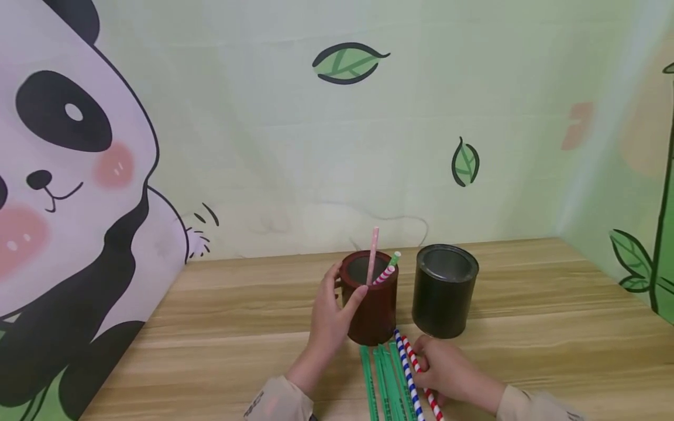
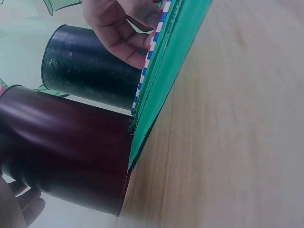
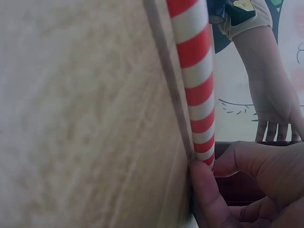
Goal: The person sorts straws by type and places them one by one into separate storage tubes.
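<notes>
Where the right hand (image 1: 439,367) works: thumb and fingertips pinch the red-striped straw (image 3: 195,57) from the side, a light hold that seems to suit something so thin; whether it is lifted off the table I cannot tell.
Blue-striped straw (image 1: 408,374): lies just beside the red one, nearly in line with it, perhaps so either can be picked out singly.
Green strips (image 1: 389,380): flat on the table (image 1: 226,345), side by side and partly overlapping left of the striped straws; their far ends point at the mug, within easy reach of both hands.
Left hand (image 1: 332,314): wraps the handle side of the brown mug (image 1: 375,318), thumb across the front below the rim, probably to stop it shifting or tipping.
Brown mug: stands upright beyond the strips, their far ends close to its base, its mouth facing up.
Straws in the mug: a pink dotted straw (image 1: 372,254) rises highest; a pink-striped straw (image 1: 384,275) and a green-topped straw (image 1: 396,259) lean right, presumably because the wide mouth leaves them loose.
Black can (image 1: 443,304): upright, right of the mug and apart from it, untouched by either hand.
Backdrop (image 1: 263,128): a printed wall with a panda (image 1: 126,240) and leaves, behind everything.
</notes>
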`<state>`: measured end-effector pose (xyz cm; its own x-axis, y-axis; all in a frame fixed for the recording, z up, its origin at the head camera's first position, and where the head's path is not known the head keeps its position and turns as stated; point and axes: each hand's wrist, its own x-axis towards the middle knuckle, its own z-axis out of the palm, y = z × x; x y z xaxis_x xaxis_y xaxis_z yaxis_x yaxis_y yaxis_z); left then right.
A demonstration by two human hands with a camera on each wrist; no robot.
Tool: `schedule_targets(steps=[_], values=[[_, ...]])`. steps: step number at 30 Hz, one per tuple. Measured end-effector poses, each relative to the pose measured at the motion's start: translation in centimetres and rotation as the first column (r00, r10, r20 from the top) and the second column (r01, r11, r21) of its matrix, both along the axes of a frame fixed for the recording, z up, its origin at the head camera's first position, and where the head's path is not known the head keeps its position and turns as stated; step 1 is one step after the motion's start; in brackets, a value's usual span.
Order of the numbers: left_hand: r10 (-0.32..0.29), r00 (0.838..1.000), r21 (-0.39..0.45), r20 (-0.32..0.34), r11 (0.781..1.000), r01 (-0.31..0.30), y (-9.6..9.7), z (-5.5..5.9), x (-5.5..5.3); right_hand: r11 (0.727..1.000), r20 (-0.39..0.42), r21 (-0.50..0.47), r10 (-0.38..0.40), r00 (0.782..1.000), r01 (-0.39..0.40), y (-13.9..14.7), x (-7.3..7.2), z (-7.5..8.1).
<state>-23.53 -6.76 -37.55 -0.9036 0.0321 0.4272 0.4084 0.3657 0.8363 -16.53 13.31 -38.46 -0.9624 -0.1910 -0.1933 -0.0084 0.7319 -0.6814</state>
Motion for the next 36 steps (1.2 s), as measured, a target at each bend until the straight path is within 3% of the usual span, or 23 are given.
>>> schedule_targets(steps=[14, 22, 32, 36], values=[[-0.005, 1.0, 0.007, -0.021, 1.0, 0.005, -0.1, 0.0, -0.1, 1.0, -0.003, -0.009, -0.029, 1.0, 0.029, 0.4, -0.1, 0.2], [-0.005, 1.0, 0.004, -0.02, 1.0, 0.005, 0.0, 0.0, 0.0, 0.996, -0.029, -0.082, 0.024, 0.999, -0.026, 1.1, -0.2, 0.3], [-0.007, 1.0, 0.006, -0.019, 1.0, 0.007, 0.0, -0.1, -0.2, 0.975, -0.175, -0.192, 0.078, 0.981, -0.112, 2.3, -0.1, 1.9], [-0.008, 1.0, 0.007, -0.03, 1.0, 0.009, 0.0, -0.2, -0.2, 0.971, -0.189, -0.204, 0.086, 0.978, -0.125, 2.7, -0.2, 3.1]])
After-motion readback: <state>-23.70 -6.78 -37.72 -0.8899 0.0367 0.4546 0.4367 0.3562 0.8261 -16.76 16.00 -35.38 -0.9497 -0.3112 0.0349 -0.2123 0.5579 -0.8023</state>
